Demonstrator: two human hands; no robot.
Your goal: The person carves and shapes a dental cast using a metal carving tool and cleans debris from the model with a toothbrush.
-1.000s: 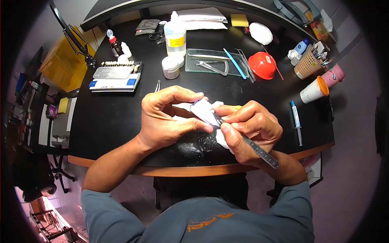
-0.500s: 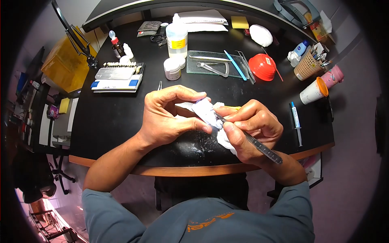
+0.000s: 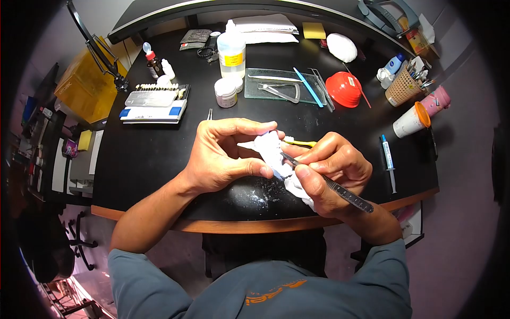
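Note:
My left hand (image 3: 226, 157) grips a white plaster dental cast (image 3: 269, 151) between thumb and fingers, above the desk. In my right hand (image 3: 334, 173) is a scalpel (image 3: 345, 194) with a flat metal handle marked like a ruler, held like a pen. Its tip meets the right side of the cast, though the exact contact is hard to make out. Below and partly behind my right hand lies a crumpled white tissue (image 3: 300, 191). A yellow toothbrush (image 3: 303, 143) rests on the desk behind my right fingers, partly hidden.
White dust (image 3: 257, 199) speckles the black desk (image 3: 149, 175). Farther back are a glass slab (image 3: 257, 93) with instruments, a red bowl (image 3: 342, 89), a plastic bottle (image 3: 232, 50), a jar (image 3: 226, 94) and a shade guide (image 3: 154, 103). A syringe (image 3: 389, 159) and a cup (image 3: 409, 122) stand right.
The cast has turned slightly in my left hand and more of the toothbrush shows. My right hand and the scalpel have shifted only a little.

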